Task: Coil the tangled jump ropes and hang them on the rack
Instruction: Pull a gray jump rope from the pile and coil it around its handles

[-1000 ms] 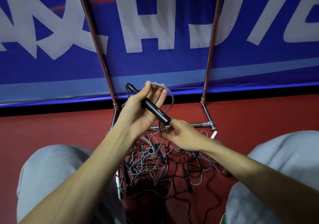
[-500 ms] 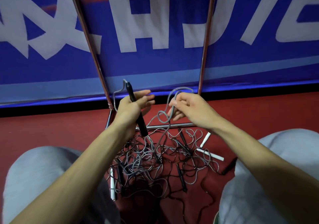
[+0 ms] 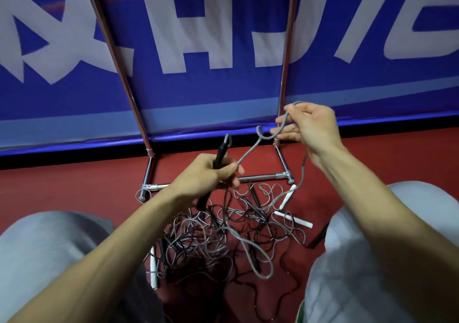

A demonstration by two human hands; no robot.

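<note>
The left hand [image 3: 206, 174] curls round a black handle [image 3: 220, 153]; the right hand [image 3: 313, 130], apart at its 2 o'clock, pinches the grey rope [image 3: 249, 152] strung between them; the tangled jump ropes [image 3: 223, 235] lie on the red floor [image 3: 74, 186] at 6 o'clock, just beside the base bar of the rack [image 3: 260, 177].

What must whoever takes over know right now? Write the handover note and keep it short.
Left hand: grips a black handle, raised over the pile.
Right hand: pinches the grey rope that runs from that handle, lifted up and to the right.
Things: the other ropes lie in a tangled pile on the red floor, between the knees, in front of the rack base. White handles lie at the pile's right edge.
Done: one rope partly drawn out.
Left: free it, coil it, hang it, then do the others. The rack's top is out of view.
</note>
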